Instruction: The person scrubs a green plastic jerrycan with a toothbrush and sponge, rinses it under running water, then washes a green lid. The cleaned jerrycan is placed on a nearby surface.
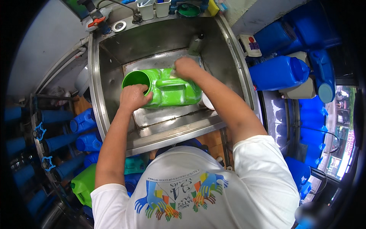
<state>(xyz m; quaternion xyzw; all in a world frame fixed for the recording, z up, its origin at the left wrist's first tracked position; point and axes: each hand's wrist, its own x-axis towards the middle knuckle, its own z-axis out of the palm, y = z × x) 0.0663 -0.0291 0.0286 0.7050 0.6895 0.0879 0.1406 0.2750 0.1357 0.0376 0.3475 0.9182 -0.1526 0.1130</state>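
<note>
A bright green plastic jug (177,93) with a wide round mouth and a moulded handle lies on its side in the steel sink (152,116). White suds streak its surface. My left hand (134,97) grips the rim of its mouth at the left, fingers hooked inside the opening. At the jug's far right side my right hand (186,68) is closed and pressed against the soapy wall. A pale bit shows beneath those fingers, too small to name. Behind my right hand a clear bottle (196,45) stands in the sink's far corner.
White containers (145,10), a green round lid (188,10) and a yellow sponge (213,7) line the back ledge beside a red-handled valve (96,21). Blue jugs (278,72) crowd the right side. Another green jug (83,186) and racked blue containers (61,136) stand at left.
</note>
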